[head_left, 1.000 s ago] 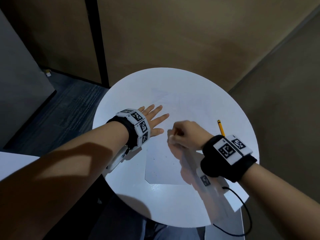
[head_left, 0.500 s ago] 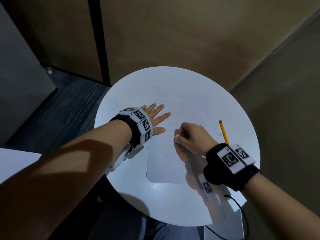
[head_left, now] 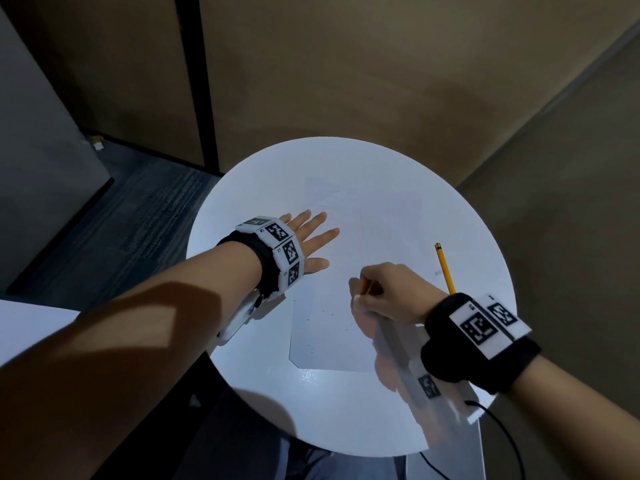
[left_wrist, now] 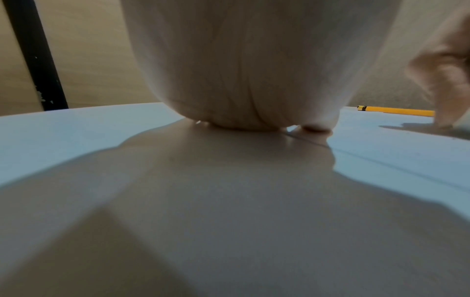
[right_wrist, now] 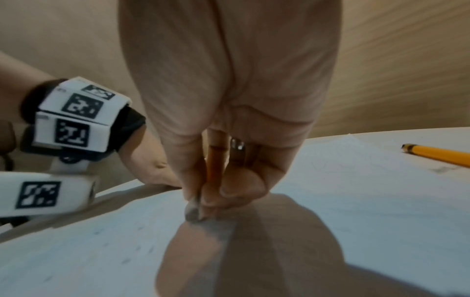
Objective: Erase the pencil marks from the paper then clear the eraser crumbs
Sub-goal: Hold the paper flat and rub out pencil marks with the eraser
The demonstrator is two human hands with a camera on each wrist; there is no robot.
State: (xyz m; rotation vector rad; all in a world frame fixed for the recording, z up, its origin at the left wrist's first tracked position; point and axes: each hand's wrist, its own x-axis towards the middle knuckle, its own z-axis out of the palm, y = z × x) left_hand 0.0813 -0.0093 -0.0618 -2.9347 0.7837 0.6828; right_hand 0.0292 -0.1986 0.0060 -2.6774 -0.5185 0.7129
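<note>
Round white table (head_left: 346, 410) against tan wall, bearing white paper sheet (head_left: 332, 327) dotted with dark crumbs (head_left: 323, 311). Left hand (head_left: 308, 237) flat, fingers spread, pressing paper's edge. Right hand (head_left: 388, 292) pinching small grey eraser (right_wrist: 192, 213) onto paper. Yellow pencil (head_left: 445, 268) just beside.

Black wristbands (head_left: 460, 341); white coded tags (head_left: 285, 249)

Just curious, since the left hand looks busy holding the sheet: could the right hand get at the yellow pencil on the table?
Probably yes. The yellow pencil lies bare beside the right hand, nothing between them, but that hand pinches a small grey eraser.
</note>
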